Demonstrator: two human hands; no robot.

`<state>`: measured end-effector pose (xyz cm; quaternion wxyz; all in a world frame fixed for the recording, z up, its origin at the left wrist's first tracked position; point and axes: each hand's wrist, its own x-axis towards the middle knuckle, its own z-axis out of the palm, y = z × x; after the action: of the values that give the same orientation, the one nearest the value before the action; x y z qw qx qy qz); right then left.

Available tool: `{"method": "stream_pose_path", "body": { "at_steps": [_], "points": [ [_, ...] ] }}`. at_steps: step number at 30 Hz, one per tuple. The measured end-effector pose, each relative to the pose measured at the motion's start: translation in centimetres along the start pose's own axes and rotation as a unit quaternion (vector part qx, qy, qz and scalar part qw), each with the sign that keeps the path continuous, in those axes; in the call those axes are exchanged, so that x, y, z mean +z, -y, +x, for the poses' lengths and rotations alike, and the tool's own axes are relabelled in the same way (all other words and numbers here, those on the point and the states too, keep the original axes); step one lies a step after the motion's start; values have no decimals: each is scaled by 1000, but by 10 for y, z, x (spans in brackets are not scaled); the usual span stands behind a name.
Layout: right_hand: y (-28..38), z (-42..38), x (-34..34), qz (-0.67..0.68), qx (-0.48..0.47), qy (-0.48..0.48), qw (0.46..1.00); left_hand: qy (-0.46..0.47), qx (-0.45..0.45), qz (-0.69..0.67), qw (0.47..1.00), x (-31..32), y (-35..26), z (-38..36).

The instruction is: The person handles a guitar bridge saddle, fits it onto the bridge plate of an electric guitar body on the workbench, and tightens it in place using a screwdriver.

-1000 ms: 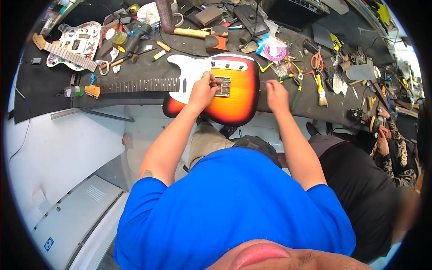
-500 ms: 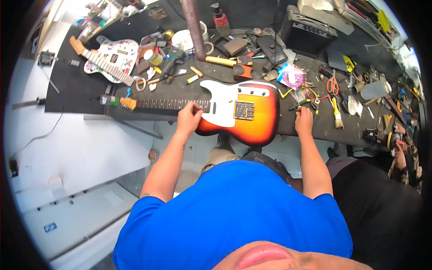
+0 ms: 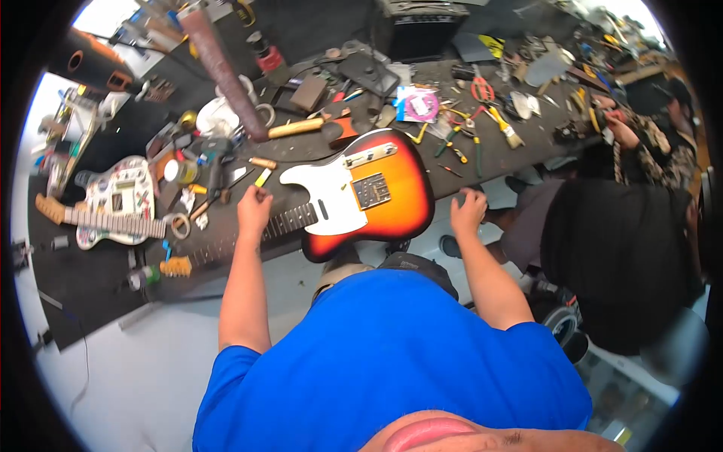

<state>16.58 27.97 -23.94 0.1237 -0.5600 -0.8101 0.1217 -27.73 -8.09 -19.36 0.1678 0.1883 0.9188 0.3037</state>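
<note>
A sunburst electric guitar (image 3: 403, 192) with a white pickguard lies across the bench's front edge, its neck pointing left. Over the fretted neck (image 3: 290, 220) is my left hand (image 3: 254, 209), its fingertips pinched together; whatever they hold, if anything, is too small to make out. A short yellow-and-white piece (image 3: 263, 178) lies just beyond those fingers. My right hand (image 3: 468, 211) is at the bench edge, right of the guitar body, fingers bent and apart with nothing visible in them. Closest to it are a thin screwdriver (image 3: 449, 171) and green-and-yellow-handled pliers (image 3: 453, 143).
A sticker-covered white guitar (image 3: 124, 192) lies at left near a tape ring (image 3: 178, 226). Behind are a wooden-handled hammer (image 3: 297, 128), an amplifier (image 3: 418, 34) and a brush (image 3: 506, 129). A brown post (image 3: 222, 75) rises at the back. Another person (image 3: 621, 256) works at right.
The view has swung to the right. My left hand has shifted left along the neck, away from the guitar body. My right hand has drawn back from the tools to the bench edge.
</note>
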Motion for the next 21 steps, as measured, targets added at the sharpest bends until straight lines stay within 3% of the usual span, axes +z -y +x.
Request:
{"method": "stream_pose_path", "body": {
  "at_steps": [2, 3, 6, 7, 8, 9, 10, 12, 17, 21],
  "points": [
    [-26, -55, -5, -18, -12, 27, 999, 73, 23, 75, 994, 2, 37, 19],
    [-51, -82, 2, -29, 13, 97, 995, 160, -32, 103, 981, 0, 43, 27],
    [-137, -173, 16, -51, -15, 287, 957, 205, -28, 141, 968, 4, 63, 37],
    [-140, -191, 4, -78, 34, 420, 903, 220, -45, 144, 964, 4, 55, 39],
    [-177, -214, 29, -174, 3, 534, 827, 218, -29, 162, 962, 5, 51, 43],
    [-232, -233, 54, -204, -201, 663, 691, 211, -24, 180, 960, 4, 50, 46],
    [-234, -246, 41, -194, -135, 674, 700, 247, -51, 183, 950, -11, 26, 42],
    [-193, -239, 5, -158, -22, 621, 767, 254, -65, 183, 948, 2, 54, 51],
    [-102, -187, -54, -43, 55, 471, 880, 164, -35, 107, 980, -25, 35, 28],
    [-104, -138, -40, 124, 134, 392, 902, 101, -55, 102, 988, -65, 57, 13]
  ]
}}
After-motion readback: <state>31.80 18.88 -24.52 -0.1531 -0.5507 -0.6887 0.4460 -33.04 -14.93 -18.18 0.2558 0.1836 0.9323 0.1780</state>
